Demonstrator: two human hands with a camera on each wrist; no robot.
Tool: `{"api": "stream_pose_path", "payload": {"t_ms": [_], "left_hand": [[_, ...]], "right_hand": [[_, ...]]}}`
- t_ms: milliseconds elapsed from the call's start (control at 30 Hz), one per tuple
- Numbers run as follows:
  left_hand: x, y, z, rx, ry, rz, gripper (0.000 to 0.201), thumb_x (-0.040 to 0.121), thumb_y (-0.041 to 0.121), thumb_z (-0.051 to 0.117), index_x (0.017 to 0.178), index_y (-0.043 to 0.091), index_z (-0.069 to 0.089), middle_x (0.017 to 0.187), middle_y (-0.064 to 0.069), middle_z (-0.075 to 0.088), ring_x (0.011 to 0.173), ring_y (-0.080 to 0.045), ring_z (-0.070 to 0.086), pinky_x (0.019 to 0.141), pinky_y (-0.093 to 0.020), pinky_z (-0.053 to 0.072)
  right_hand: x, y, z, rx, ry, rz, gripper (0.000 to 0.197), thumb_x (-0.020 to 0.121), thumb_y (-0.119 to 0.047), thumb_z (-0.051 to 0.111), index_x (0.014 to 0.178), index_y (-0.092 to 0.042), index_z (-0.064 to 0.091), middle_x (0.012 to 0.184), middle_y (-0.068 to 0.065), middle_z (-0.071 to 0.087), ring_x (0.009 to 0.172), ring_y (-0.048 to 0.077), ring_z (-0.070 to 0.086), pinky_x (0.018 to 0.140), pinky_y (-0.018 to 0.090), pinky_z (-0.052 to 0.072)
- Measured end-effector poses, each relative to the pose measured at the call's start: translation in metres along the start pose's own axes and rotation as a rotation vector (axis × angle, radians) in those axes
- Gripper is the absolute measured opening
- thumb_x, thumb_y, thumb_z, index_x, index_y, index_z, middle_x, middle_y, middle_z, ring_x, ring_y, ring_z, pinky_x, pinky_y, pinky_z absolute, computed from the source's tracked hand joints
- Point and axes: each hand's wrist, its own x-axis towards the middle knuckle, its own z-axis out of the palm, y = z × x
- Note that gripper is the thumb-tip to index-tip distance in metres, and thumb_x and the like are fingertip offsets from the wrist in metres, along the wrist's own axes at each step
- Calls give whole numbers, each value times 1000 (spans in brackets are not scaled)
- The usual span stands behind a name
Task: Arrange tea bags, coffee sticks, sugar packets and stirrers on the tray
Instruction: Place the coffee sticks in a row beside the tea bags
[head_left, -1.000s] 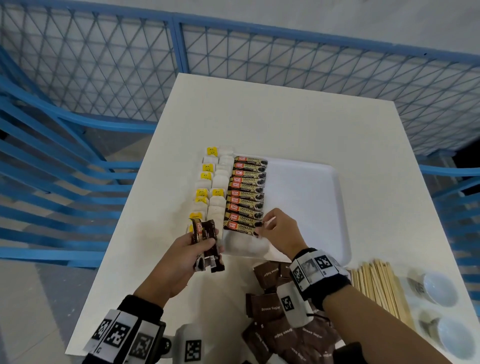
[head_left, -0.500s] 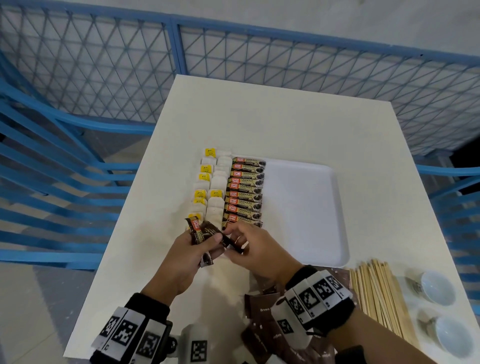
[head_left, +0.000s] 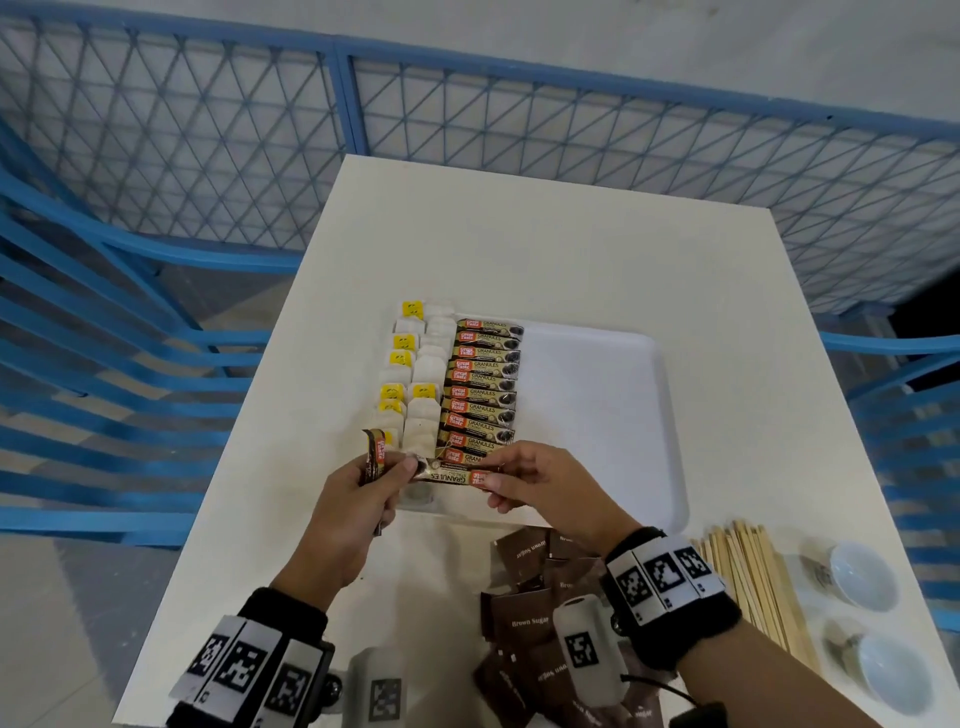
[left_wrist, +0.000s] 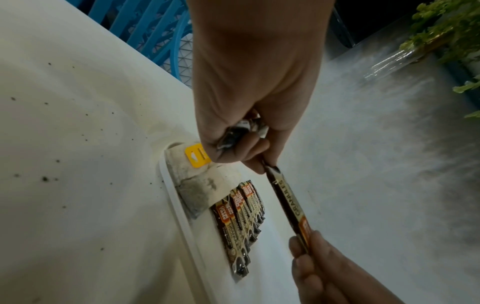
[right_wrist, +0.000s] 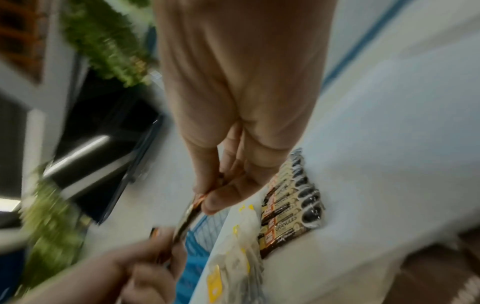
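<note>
A white tray (head_left: 613, 395) lies mid-table. Along its left side run two columns of tea bags (head_left: 415, 384) with yellow tags and a row of several coffee sticks (head_left: 480, 384). My left hand (head_left: 371, 486) grips a small bunch of coffee sticks (head_left: 375, 454) above the tray's near left corner. My right hand (head_left: 511, 480) pinches the orange end of one coffee stick (head_left: 451, 475), which stretches sideways between both hands; its dark end is at my left fingers (left_wrist: 255, 166). In the left wrist view that stick (left_wrist: 289, 207) hangs above the laid row (left_wrist: 240, 218).
Brown sugar packets (head_left: 524, 618) lie heaped at the near edge under my right wrist. A bundle of wooden stirrers (head_left: 753, 577) lies to the right, with two white cups (head_left: 862, 574) beyond it. Blue mesh fencing (head_left: 208, 156) surrounds the table (head_left: 519, 234).
My right hand left the laid row, came over to the bunch in my left hand, took one stick by its end and has drawn it out to the right.
</note>
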Motion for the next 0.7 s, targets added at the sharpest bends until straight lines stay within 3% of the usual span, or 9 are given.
{"api": "stream_pose_path", "payload": {"t_ms": [167, 233, 333, 400, 500, 600, 700], "left_hand": [[-4, -5, 1, 166, -80, -58, 6, 87, 13, 63, 81, 13, 61, 57, 1, 40, 50, -11, 27, 49, -25, 20], [-9, -5, 6, 216, -132, -68, 6, 87, 13, 64, 82, 13, 60, 50, 5, 37, 46, -10, 26, 45, -21, 19], [-12, -4, 16, 220, -174, -72, 9, 88, 12, 63, 80, 13, 58, 55, 0, 43, 43, -8, 26, 42, -20, 19], [-12, -2, 19, 242, -191, -64, 10, 88, 14, 62, 79, 14, 59, 58, -4, 45, 42, -8, 26, 42, -19, 20], [-14, 2, 16, 297, -196, -45, 13, 90, 22, 60, 80, 14, 63, 50, 4, 35, 43, -7, 26, 43, -19, 20], [-15, 5, 14, 306, -127, 34, 11, 91, 24, 59, 89, 14, 63, 54, 9, 41, 47, -5, 33, 45, -16, 27], [-18, 8, 19, 314, -146, 112, 13, 88, 24, 62, 101, 22, 65, 80, 11, 60, 71, -1, 53, 61, -15, 39]], "right_hand": [[-2, 2, -3, 258, 98, 6, 22, 86, 0, 60, 107, -6, 59, 86, 15, 62, 70, 11, 64, 69, 19, 52], [-3, 4, 1, 292, 86, 9, 25, 85, -3, 62, 109, -9, 58, 92, 13, 63, 78, 11, 64, 75, 19, 52], [-4, 8, 13, 150, 8, 1, 17, 83, -8, 66, 100, -10, 66, 91, 4, 68, 85, 10, 63, 81, 20, 50], [-5, 9, 18, 218, 27, 21, 13, 84, -7, 65, 95, -11, 69, 93, 5, 69, 89, 13, 64, 81, 23, 51], [-3, 7, 16, 359, 62, 104, 8, 85, -10, 63, 92, -11, 67, 95, 10, 71, 91, 22, 67, 81, 33, 55], [-6, -2, 10, 214, -28, 141, 6, 88, -7, 60, 88, -10, 55, 85, 11, 69, 78, 22, 68, 72, 34, 57], [-11, -10, 8, -104, -191, 180, 20, 86, -8, 63, 92, -14, 45, 83, 7, 68, 67, 14, 67, 58, 24, 54]]}}
